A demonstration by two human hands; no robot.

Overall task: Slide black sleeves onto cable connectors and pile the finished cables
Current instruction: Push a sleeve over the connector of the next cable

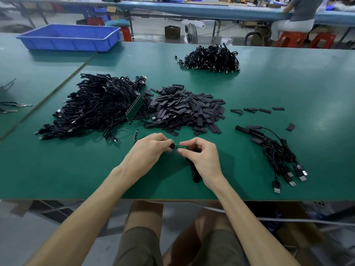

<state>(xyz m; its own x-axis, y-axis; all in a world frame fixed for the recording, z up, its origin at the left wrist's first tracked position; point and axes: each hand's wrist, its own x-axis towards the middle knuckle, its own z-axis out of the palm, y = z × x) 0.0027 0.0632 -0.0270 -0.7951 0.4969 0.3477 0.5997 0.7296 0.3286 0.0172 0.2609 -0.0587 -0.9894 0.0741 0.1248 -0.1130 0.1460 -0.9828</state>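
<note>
My left hand (148,148) pinches a black sleeve (172,146) at the tip of a small green connector board (180,146). My right hand (201,156) pinches that board, and its black cable (193,170) hangs down under the palm onto the green table (76,169). A heap of loose black sleeves (184,108) lies just beyond my hands. To its left sits a big tangle of black cables (92,106). At my right lies a small pile of sleeved cables (276,150) with USB plugs toward the table edge.
Another cable pile (211,58) rests farther back on the table. A blue plastic bin (71,37) stands at the back left. A few stray sleeves (259,110) lie right of the heap. A person sits at a far bench (299,16) on red stools.
</note>
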